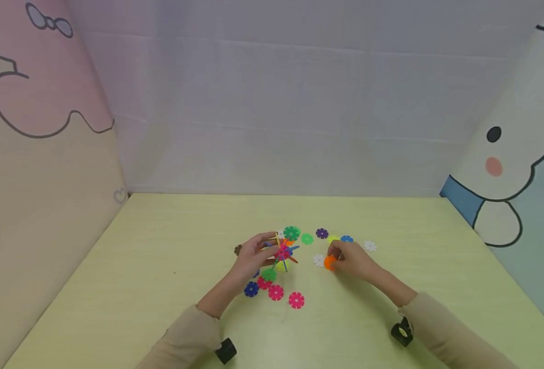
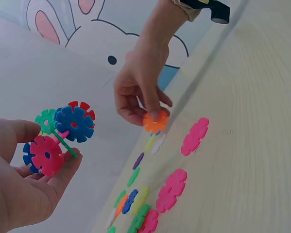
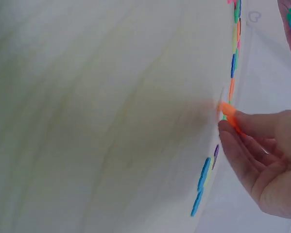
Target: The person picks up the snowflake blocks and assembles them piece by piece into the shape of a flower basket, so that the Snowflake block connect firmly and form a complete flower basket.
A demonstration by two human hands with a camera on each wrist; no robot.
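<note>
cartoon-printed side walls (image 1: 507,107) flank a pale wooden table (image 1: 92,287). above it, a cluster of joined discs (image 2: 47,158) juts several ways at once; one green disc (image 2: 66,145), edge-on in the left wrist view, slants down to the right. the left hand (image 1: 252,257) grips the cluster between thumb and fingers. the right hand (image 1: 352,259) pinches an orange disc (image 2: 156,121), its flat face toward the left wrist camera, near a white disc (image 1: 318,260). loose pink discs (image 1: 296,300) lie flat, nearer the person.
</note>
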